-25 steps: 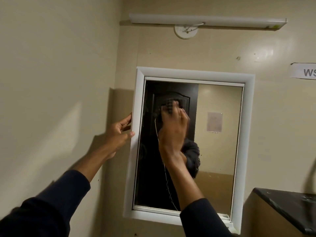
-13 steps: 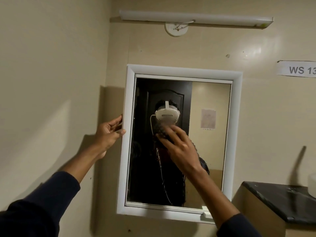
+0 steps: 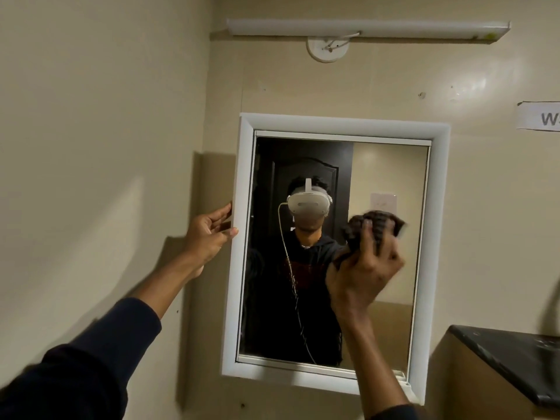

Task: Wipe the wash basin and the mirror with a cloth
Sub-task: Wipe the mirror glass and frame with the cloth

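So the mirror (image 3: 333,253) hangs on the beige wall (image 3: 91,147) in a white frame (image 3: 239,237), and both arms are stretched up toward it, dark sleeves pushed back from the wrists. The left hand (image 3: 209,234) is at the frame's left edge, about halfway up: thumb on the front face of the frame, the other fingers (image 3: 222,212) spread a bit and curling round the outer side, so it's basically pinching the frame. The right hand (image 3: 365,268) is up against the glass in the right half, near mid-height, back of the hand facing the camera, wrist bent slightly. Its fingers are bunched tight around a dark ribbed cloth (image 3: 375,224), which sticks out above the fingertips and looks pressed to the glass. It's a bit motion-blurred though. There's a tube light (image 3: 368,27) above the mirror and the corner of a black countertop (image 3: 509,359) at lower right.
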Available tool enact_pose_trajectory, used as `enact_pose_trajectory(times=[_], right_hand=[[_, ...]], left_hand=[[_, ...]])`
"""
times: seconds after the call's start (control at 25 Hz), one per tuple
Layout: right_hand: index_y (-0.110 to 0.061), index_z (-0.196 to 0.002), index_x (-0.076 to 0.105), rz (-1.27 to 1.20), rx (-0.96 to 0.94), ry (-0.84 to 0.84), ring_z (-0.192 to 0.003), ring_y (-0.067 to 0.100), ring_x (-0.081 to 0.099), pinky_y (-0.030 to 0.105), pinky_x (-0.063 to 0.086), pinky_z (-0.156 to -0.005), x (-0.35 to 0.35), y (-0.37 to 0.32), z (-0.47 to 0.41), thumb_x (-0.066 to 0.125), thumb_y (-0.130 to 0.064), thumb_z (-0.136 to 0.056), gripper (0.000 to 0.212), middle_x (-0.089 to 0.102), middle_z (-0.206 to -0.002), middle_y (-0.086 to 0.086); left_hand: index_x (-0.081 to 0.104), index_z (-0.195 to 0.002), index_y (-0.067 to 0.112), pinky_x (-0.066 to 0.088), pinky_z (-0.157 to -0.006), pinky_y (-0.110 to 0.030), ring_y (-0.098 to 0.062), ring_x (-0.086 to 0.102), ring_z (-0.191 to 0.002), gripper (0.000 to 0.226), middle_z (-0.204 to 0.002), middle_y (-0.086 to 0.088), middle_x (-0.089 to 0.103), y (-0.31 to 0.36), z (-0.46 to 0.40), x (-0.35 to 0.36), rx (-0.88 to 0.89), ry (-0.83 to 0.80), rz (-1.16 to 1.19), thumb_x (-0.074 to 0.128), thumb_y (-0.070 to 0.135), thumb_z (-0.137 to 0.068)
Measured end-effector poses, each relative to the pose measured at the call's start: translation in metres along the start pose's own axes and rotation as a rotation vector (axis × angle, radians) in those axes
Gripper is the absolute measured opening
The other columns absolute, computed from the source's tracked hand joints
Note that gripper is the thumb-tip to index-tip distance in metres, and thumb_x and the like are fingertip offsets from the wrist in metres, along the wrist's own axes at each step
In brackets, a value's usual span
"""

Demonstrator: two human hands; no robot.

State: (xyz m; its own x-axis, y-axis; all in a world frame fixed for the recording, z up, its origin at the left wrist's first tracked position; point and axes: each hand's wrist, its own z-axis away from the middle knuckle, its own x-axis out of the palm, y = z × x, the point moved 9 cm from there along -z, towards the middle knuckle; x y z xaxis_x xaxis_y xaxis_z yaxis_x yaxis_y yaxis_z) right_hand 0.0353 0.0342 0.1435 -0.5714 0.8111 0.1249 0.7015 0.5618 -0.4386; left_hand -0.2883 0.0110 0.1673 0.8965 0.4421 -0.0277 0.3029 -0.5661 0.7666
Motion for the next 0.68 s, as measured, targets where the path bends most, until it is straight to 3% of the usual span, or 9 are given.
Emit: enact_pose_trajectory(times=[0.12,0.2,0.32,0.44,0.56,0.68], right_hand=[[-0.016,-0.127,0.061,-0.008,-0.366,-0.159,-0.131,0.036,0.037,0.048,0.041,-0.104,0.047,-0.082,0.043,0.065,-0.003,-0.084,0.045,0.043,-0.149,0.013],[-0.018,-0.122,0.066,-0.01,-0.586,-0.259,-0.129,0.034,0.037,0.047,0.043,-0.103,0.071,-0.127,0.082,0.063,-0.013,-0.086,0.036,0.047,-0.146,0.014],[-0.019,-0.12,0.067,-0.058,-0.656,-0.284,-0.125,0.032,0.039,0.039,0.044,-0.098,0.074,-0.143,0.101,0.078,-0.02,-0.078,0.044,0.05,-0.142,0.014],[-0.022,-0.129,0.059,-0.014,-0.825,-0.392,-0.127,0.033,0.039,0.039,0.036,-0.101,0.087,-0.125,0.096,0.069,-0.022,-0.086,0.044,0.047,-0.145,0.013],[-0.025,-0.136,0.047,0.003,-0.817,-0.452,-0.132,0.037,0.04,0.051,0.041,-0.103,0.081,-0.084,0.074,0.048,-0.025,-0.098,0.037,0.037,-0.152,0.011],[-0.016,-0.13,0.059,0.098,-0.588,-0.315,-0.134,0.038,0.036,0.049,0.041,-0.105,0.025,-0.021,0.031,0.073,-0.014,-0.081,0.051,0.038,-0.152,0.012]], left_hand=[[0.046,-0.142,0.01,0.043,-0.108,-0.034,-0.01,0.052,-0.125,0.065,-0.147,-0.009,0.049,-0.002,-0.001,-0.001,0.0,-0.008,0.005,0.065,-0.01,-0.084],[0.045,-0.143,0.011,0.045,-0.104,-0.033,-0.012,0.05,-0.126,0.065,-0.149,-0.01,0.046,-0.005,-0.003,-0.002,-0.013,-0.011,0.038,0.065,-0.008,-0.085],[0.047,-0.142,0.015,0.051,-0.093,-0.023,-0.009,0.049,-0.125,0.062,-0.15,-0.009,0.046,-0.01,-0.005,-0.001,-0.064,-0.023,0.099,0.064,-0.006,-0.086],[0.048,-0.141,0.014,0.053,-0.087,-0.019,-0.007,0.052,-0.12,0.062,-0.148,-0.009,0.048,-0.011,-0.006,-0.002,-0.074,-0.001,0.114,0.063,-0.009,-0.085],[0.05,-0.14,0.013,0.049,-0.102,-0.033,-0.007,0.054,-0.12,0.061,-0.145,-0.007,0.051,-0.01,-0.003,-0.001,-0.074,0.023,0.123,0.062,-0.011,-0.085],[0.052,-0.138,0.014,0.047,-0.105,-0.036,-0.008,0.056,-0.12,0.06,-0.142,-0.006,0.054,-0.011,-0.003,-0.002,-0.07,0.027,0.124,0.063,-0.011,-0.084]])
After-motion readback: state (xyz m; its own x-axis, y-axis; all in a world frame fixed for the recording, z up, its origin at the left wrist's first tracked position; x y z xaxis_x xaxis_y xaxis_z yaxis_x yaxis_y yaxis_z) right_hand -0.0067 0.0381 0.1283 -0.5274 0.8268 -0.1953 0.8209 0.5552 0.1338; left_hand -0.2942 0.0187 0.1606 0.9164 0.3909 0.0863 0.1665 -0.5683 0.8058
